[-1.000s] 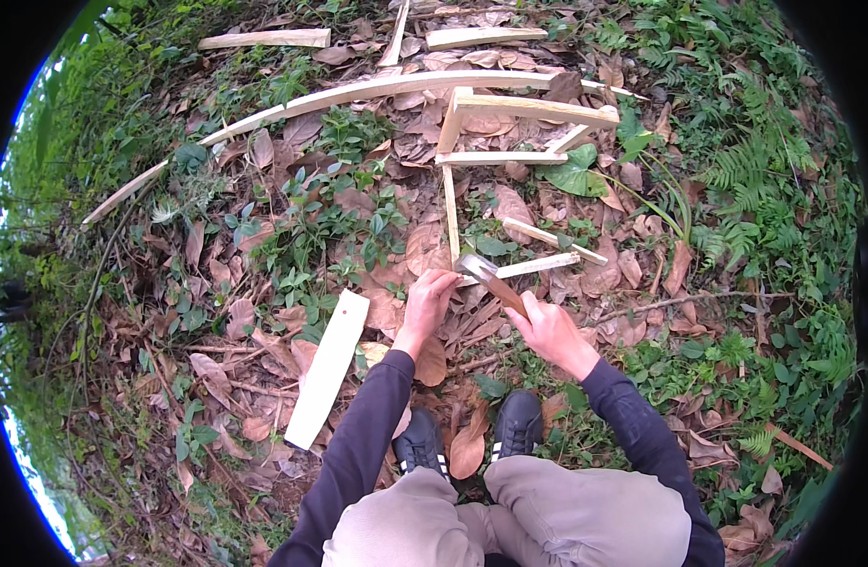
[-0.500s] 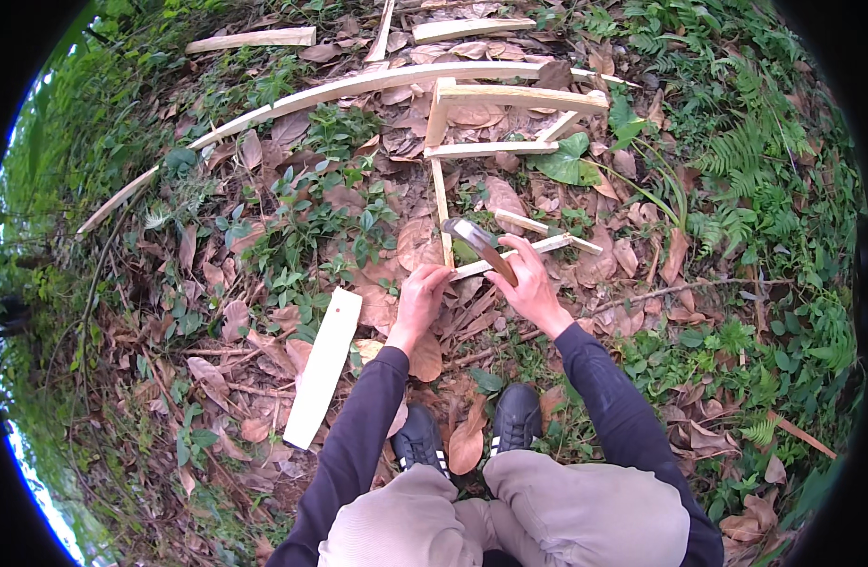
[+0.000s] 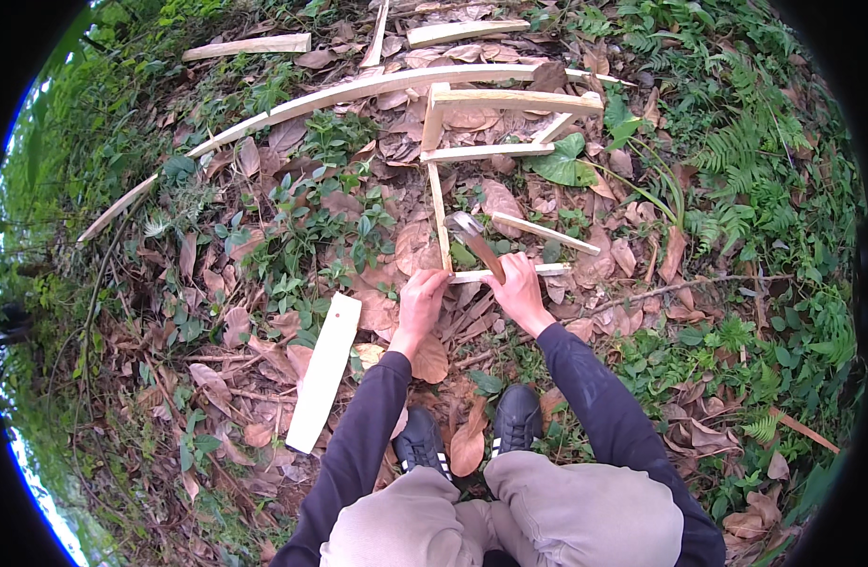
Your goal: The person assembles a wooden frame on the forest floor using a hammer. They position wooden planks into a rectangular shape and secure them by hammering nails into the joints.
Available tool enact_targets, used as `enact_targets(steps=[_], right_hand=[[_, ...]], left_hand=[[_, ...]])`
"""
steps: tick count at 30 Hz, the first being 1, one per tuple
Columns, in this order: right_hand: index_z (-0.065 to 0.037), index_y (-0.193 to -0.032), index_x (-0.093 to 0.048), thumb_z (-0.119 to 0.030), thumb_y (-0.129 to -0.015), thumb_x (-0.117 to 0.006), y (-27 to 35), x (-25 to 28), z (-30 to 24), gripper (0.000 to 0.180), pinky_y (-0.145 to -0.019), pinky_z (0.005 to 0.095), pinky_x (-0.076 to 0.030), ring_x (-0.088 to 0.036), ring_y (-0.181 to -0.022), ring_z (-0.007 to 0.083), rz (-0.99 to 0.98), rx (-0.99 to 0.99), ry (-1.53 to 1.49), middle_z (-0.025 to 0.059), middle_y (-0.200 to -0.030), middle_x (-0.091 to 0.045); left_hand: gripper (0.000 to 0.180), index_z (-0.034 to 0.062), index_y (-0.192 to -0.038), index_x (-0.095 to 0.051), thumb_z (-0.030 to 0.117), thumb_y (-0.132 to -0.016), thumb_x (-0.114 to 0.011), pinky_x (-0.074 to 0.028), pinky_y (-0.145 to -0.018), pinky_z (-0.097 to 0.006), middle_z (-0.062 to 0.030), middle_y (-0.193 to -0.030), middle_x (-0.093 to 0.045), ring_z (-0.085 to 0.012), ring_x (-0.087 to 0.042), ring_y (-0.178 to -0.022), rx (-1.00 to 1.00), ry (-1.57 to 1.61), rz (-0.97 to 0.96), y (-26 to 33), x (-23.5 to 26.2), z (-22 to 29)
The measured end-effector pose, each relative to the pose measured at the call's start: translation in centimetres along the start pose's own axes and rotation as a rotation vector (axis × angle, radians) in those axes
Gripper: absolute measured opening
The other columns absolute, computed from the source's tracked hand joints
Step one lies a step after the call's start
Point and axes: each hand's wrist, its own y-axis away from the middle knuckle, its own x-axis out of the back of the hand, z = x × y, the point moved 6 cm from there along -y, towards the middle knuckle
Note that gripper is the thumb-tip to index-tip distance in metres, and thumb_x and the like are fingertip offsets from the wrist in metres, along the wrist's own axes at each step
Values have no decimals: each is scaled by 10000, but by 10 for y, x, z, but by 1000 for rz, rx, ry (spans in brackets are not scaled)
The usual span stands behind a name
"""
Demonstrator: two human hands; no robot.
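Note:
My left hand [image 3: 421,304] is closed, its fingertips pinching the near-left corner of a wooden frame, where a short wooden strip [image 3: 553,269] meets a long thin upright strip [image 3: 439,210]. Whether a nail is between those fingertips, I cannot tell. Wrapped round the brown handle of a hammer [image 3: 487,253] is my right hand [image 3: 519,291]. The metal hammer head points away from me, beside the lower end of the long strip. Part of the short strip passes behind or under my right hand. Farther off, the long strip joins thicker wooden bars [image 3: 514,99].
A loose stick [image 3: 545,232] lies beyond my right hand. A pale flat board [image 3: 323,373] rests on the leaves at left. A long curved wooden strip [image 3: 358,87] arches behind the frame, with more wood pieces [image 3: 247,46] farther away. Dry leaves and green plants cover the ground.
The short strip has swung down at its right end and now lies flatter, apart from the loose stick. My right hand with the hammer has moved slightly left and nearer to me.

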Motion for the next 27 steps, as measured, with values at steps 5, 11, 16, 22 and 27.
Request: enact_targets(steps=[5,11,16,22,27], right_hand=[[-26,-945,-617,-216,-820,-809,1,0,0,298,-841,457,-425,-560,-940,329,25,30,-29,110,-903,-620],[-25,-938,-609,-231,-823,-807,-5,1,0,309,-849,449,-414,-557,-938,325,7,101,14,105,-881,-609],[-18,-941,-635,-248,-821,-809,-9,11,-3,313,-857,444,-405,-554,-949,318,33,101,37,117,-936,-600],[11,-967,-649,-236,-899,-759,11,44,-34,278,-706,461,-486,-615,-807,378,-2,56,-127,186,-926,-610],[40,-994,-554,-231,-996,-643,39,62,-51,285,-577,508,-492,-664,-711,468,-258,-166,-288,269,-725,-646]], left_hand=[[130,37,-993,-761,42,-866,-733,-558,-753,-380,-111,-959,-740,-286,-698,-858,11,17,48,2,-1,-2],[142,39,-1006,-753,39,-864,-737,-556,-753,-379,-109,-958,-738,-283,-694,-860,-13,3,41,3,-3,-1],[191,52,-1043,-733,14,-856,-719,-554,-767,-396,-104,-955,-716,-300,-680,-878,-20,8,20,1,-7,0],[164,55,-1011,-750,11,-855,-719,-554,-746,-392,-101,-938,-727,-300,-686,-853,7,15,59,7,1,-2],[162,43,-1015,-745,19,-858,-714,-557,-765,-395,-102,-949,-726,-302,-686,-868,-14,34,51,9,1,-3]])
